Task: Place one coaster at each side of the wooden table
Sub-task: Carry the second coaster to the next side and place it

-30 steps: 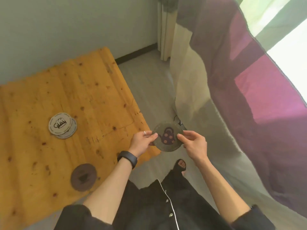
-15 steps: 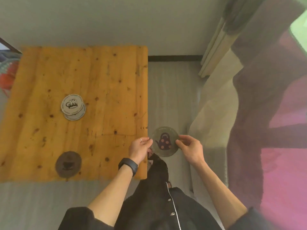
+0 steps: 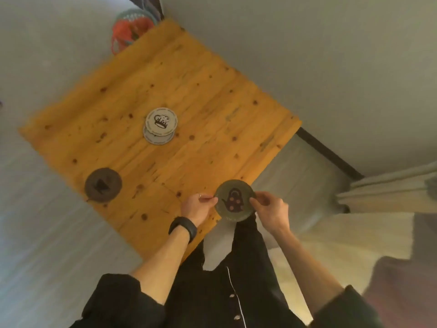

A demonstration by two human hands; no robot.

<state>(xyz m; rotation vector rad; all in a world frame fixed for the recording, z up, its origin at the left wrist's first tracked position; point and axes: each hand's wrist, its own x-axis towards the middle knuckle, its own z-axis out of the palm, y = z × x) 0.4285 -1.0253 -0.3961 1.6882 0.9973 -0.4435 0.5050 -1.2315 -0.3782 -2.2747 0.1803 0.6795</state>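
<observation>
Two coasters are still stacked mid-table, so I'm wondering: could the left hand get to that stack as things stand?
Probably not yet: the left hand and right hand both pinch the teapot coaster. The wooden table lies bare between it and the stack; reach is uncertain.

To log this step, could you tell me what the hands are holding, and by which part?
The teapot coaster, pinched at opposite rim edges: left hand on its left edge, right hand on its right.
</observation>
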